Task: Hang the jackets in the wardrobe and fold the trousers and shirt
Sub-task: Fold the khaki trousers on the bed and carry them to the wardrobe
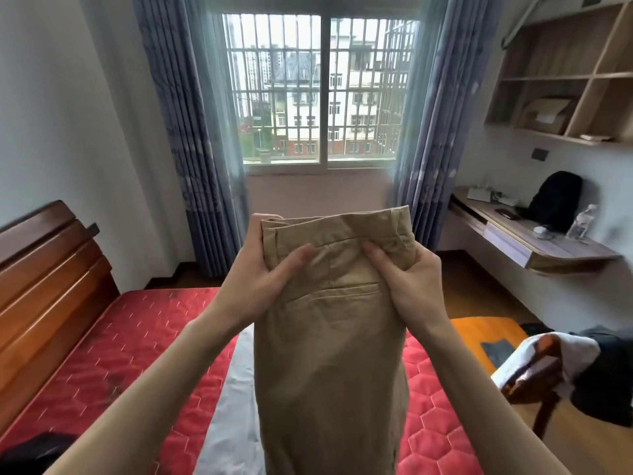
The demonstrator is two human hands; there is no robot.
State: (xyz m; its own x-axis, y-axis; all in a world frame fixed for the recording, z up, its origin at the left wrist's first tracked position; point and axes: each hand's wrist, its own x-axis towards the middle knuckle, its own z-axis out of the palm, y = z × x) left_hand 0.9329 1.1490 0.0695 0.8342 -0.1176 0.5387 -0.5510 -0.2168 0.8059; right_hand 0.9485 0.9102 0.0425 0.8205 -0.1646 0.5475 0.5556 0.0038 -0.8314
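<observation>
Khaki trousers point(329, 354) hang upright in front of me, waistband at the top and a back pocket facing me. My left hand point(263, 269) grips the waistband at its left end, thumb on the near side. My right hand point(407, 279) grips the waistband at its right end. The legs drop down over the red mattress point(130, 341) and hide its middle. A pale grey garment point(236, 399) lies flat on the mattress behind the trousers. A dark garment point(30, 454) lies at the bottom left corner.
A wooden headboard point(48, 286) stands at the left. On the right a wooden chair point(534, 371) carries white and dark clothes. A wall desk point(534, 245) holds a black backpack point(555, 200). Window and curtains lie straight ahead.
</observation>
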